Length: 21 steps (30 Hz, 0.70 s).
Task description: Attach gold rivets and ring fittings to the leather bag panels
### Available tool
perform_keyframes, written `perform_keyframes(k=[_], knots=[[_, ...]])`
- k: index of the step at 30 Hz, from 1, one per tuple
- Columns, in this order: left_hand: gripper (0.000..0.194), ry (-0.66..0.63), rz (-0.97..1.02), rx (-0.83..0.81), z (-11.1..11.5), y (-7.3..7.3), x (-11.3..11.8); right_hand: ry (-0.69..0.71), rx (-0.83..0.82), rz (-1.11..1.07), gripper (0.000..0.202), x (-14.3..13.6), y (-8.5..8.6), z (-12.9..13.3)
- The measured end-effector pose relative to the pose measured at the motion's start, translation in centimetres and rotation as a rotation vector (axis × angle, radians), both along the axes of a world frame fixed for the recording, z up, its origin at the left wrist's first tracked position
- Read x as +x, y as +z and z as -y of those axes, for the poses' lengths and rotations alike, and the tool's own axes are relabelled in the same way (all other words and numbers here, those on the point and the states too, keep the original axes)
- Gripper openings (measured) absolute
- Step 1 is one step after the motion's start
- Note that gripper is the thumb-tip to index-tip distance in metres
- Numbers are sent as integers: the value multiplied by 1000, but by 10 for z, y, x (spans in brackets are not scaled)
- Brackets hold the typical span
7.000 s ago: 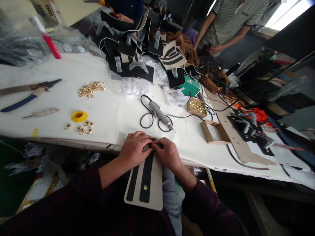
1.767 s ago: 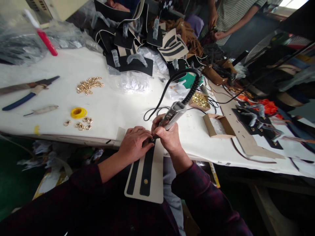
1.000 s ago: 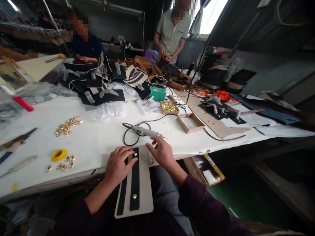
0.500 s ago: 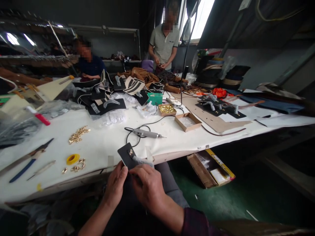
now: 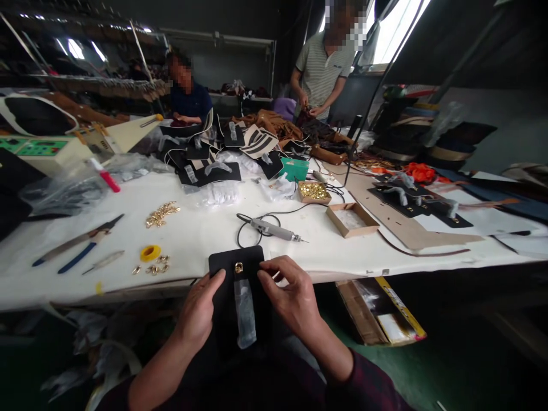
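A black panel [image 5: 220, 261] is held upright in front of me at the table's near edge. Near its top sits a gold metal ring fitting [image 5: 238, 267], and below that hangs a strap wrapped in clear plastic [image 5: 245, 319]. My left hand [image 5: 197, 311] grips the panel's left edge, thumb on the front. At the right edge, my right hand [image 5: 291, 291] pinches the panel between thumb and forefinger. Beyond the panel lies a grey pen-like power tool [image 5: 276, 229] with a black cord.
Pliers [image 5: 81, 245], yellow tape [image 5: 150, 253] and gold clasps [image 5: 161, 214] lie left on the white table [image 5: 201, 234]. Small boxes [image 5: 351, 220], black pieces and brown board are right. Two people work behind. An open carton [image 5: 381, 311] is on the floor.
The black panel has turned from a slant to nearly upright, showing its full front. My right hand has moved from the strap area to the panel's right edge. The view has shifted left.
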<state>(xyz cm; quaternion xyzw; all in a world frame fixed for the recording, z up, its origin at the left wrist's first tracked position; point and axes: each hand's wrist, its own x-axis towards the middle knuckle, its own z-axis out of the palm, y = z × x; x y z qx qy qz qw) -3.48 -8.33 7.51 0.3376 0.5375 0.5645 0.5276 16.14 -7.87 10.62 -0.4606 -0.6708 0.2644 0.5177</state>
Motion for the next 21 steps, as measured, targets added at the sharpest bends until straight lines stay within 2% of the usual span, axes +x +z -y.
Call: perform_keyframes(k=[3,7,10,16,21], knots=[[42,-59,96,-31,-5,4,-1,-40,7,-3,10,3,-11,-9],[47,-148,33,-32,-10,1,-1,-58,84,114,12,1,-13,-9],[47,-215,-81,-1,-9,6,2,-47,90,195,16,-1,-10,-12],[50,-224,-417,71,-4,21,9,-78,124,179,13,-6,-11,-14],[49,-213,-500,110,-1,22,11,-65,-19,18,3,-12,-10,-11]])
